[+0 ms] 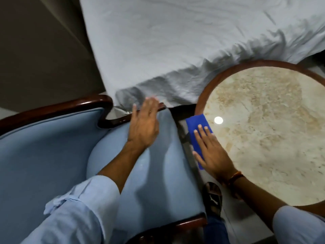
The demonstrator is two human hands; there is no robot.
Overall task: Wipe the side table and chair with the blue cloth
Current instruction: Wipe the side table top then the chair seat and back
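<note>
Just one blue cloth (197, 131), two hands.

I see the folded blue cloth (197, 126) lying flat on the round marble desk's (263, 131) left edge, beside the blue-cushioned chair (52, 147).

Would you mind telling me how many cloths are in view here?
1. The blue cloth lies at the near left edge of the round side table, pressed flat under the right hand. Part of it is hidden beneath that hand.
</note>
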